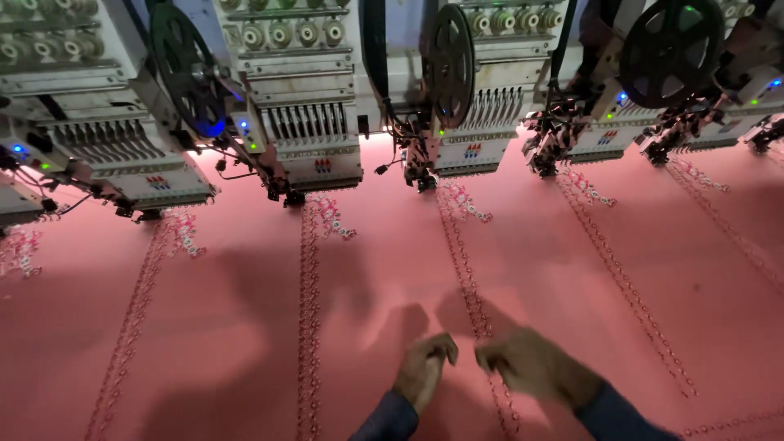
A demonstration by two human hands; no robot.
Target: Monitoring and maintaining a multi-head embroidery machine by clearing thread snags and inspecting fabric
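A row of white embroidery machine heads (pixel 314 122) lines the far side. Small blue and green lamps (pixel 243 126) glow on them.

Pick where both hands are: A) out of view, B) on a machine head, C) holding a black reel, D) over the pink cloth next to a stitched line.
D: the left hand and right hand hover close together over the pink cloth, on either side of a stitched line, well short of the machine heads.

Two hands are seen, left hand (pixel 425 369) and right hand (pixel 527 363); three black reels (pixel 448 64); five machine heads (pixel 314 135); one pink cloth (pixel 245 327).
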